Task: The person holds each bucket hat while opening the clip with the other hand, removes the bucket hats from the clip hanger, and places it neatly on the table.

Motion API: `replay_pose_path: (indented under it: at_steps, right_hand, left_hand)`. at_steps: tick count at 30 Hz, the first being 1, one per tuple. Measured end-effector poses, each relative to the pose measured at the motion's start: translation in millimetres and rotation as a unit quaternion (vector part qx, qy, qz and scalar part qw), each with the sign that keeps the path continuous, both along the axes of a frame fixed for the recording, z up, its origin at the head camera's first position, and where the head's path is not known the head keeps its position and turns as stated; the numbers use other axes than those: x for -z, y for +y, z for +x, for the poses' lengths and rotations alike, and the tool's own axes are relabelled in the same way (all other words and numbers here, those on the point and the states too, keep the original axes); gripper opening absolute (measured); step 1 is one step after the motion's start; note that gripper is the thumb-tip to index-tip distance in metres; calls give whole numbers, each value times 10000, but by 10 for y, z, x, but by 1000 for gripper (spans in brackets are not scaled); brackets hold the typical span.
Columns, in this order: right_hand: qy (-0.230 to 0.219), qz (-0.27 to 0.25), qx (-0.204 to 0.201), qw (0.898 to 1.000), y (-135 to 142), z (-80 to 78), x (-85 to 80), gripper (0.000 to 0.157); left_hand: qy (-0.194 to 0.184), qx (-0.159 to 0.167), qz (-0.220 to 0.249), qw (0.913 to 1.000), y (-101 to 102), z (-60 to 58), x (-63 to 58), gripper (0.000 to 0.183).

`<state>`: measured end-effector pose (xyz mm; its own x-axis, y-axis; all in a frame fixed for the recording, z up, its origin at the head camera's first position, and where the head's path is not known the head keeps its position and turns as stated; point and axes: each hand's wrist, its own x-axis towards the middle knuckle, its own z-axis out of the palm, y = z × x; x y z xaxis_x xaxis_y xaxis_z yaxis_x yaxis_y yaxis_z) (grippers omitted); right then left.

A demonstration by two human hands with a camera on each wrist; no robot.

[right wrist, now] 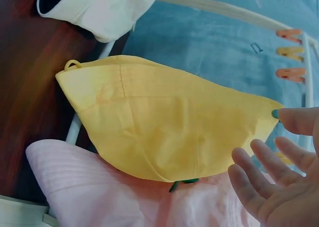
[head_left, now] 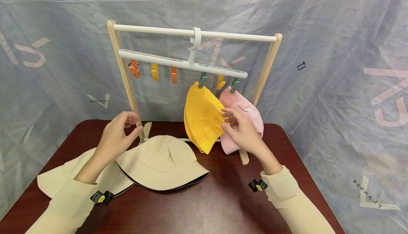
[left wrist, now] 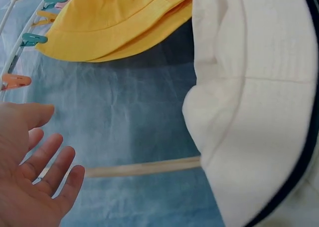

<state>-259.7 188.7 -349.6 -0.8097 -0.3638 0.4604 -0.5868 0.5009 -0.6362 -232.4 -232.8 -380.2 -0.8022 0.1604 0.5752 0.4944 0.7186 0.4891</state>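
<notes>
A yellow bucket hat point(head_left: 204, 117) hangs by its brim from a green clip point(head_left: 202, 80) on a white hanger. Beside it a pink hat point(head_left: 240, 104) hangs from another green clip point(head_left: 234, 85), partly hidden by my right hand point(head_left: 243, 131). That hand is in front of the two hats with fingers loosely bent, holding nothing; whether it touches the yellow one I cannot tell. My left hand point(head_left: 116, 135) hovers over the cream hats, thumb and fingers apart. One cream bucket hat point(head_left: 162, 163) with a dark lining overlaps a second cream hat point(head_left: 60, 177) on the table.
The white hanger bar point(head_left: 153, 58) hooks over a rack's white top rod point(head_left: 153, 30) between wooden side posts point(head_left: 267, 67). Orange clips point(head_left: 173, 74) and yellow clips point(head_left: 154, 72) dangle without hats. A dark red-brown table point(head_left: 204, 209) lies below, with grey sheeting point(head_left: 318, 96) behind.
</notes>
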Motion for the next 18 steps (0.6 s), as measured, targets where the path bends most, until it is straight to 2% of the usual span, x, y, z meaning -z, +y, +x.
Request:
replay_pose_path:
  at_steps: [5, 10, 18]
  right_hand:
    - [-7, -171, -3, 9999, -22, -32, -78, 47]
    - [-76, -288, 20, 9996, -43, -54, -139, 47]
    - [154, -395, -62, 9991, -101, -111, -235, 47]
  left_hand:
    - [116, 196, -6, 9997, 96, -82, -64, 33]
    - [45, 391, 67, 9992, 193, -168, -100, 34]
    - [-104, 733, 418, 9964, 353, -256, -190, 33]
